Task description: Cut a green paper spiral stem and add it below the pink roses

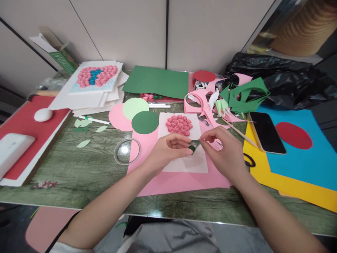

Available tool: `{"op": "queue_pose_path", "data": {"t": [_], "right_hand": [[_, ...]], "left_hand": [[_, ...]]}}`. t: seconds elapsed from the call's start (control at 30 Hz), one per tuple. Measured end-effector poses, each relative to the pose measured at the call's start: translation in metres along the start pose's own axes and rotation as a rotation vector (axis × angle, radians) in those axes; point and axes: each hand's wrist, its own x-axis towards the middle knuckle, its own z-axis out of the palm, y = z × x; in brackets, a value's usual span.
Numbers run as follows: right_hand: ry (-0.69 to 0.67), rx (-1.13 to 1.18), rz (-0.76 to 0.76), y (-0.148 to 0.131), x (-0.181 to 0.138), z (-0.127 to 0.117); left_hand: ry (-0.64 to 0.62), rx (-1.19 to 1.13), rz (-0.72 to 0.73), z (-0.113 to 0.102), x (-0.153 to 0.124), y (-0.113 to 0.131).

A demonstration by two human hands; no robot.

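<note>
A small dark green coiled paper strip (193, 148) is pinched between the fingers of the left hand (168, 149) and the right hand (226, 151), just above the white card (184, 163) bearing pink paper rolls (179, 125), on the counter (79, 168).

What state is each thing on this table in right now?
Green coil, partly rolled, held between both hands.
Left hand, fingers shut on the coil.
Right hand, fingers pinching the coil's outer strip.
Phone, screen dark, face up on yellow sheet.
Box, flap open.
White card, flat, bearing pink coils.
Black bag, crumpled.
</note>
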Motion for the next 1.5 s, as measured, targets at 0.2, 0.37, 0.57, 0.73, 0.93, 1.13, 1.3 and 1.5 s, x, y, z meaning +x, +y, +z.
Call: {"op": "queue_pose_path", "data": {"t": [0.2, 0.37, 0.57, 0.73, 0.93, 1.13, 1.3, 1.5], "right_hand": [[0.01, 0.016, -0.165, -0.005, -0.005, -0.002], [0.02, 0.083, -0.231, -0.013, -0.005, -0.008], [-0.102, -0.139, -0.328, -0.008, -0.005, -0.003], [-0.141, -0.272, -0.356, -0.005, -0.005, -0.001], [-0.146, -0.303, -0.358, -0.004, -0.006, -0.001], [-0.134, -0.223, -0.313, -0.002, -0.006, -0.004], [-0.127, -0.049, -0.179, -0.007, -0.002, -0.009], [-0.164, 0.144, -0.002, -0.011, 0.001, -0.01]], "left_hand": [[0.057, 0.256, 0.124, 0.004, -0.003, 0.002], [0.138, 0.513, 0.234, 0.009, -0.006, 0.004], [0.175, 0.75, 0.399, 0.009, -0.009, 0.001], [0.201, 0.97, 0.487, 0.009, -0.01, -0.003], [0.197, 1.062, 0.522, 0.009, -0.011, -0.006], [0.165, 0.846, 0.495, 0.009, -0.012, 0.001], [0.088, 0.545, 0.419, 0.007, -0.009, 0.005], [0.063, 0.287, 0.343, 0.007, -0.008, 0.006]]}}
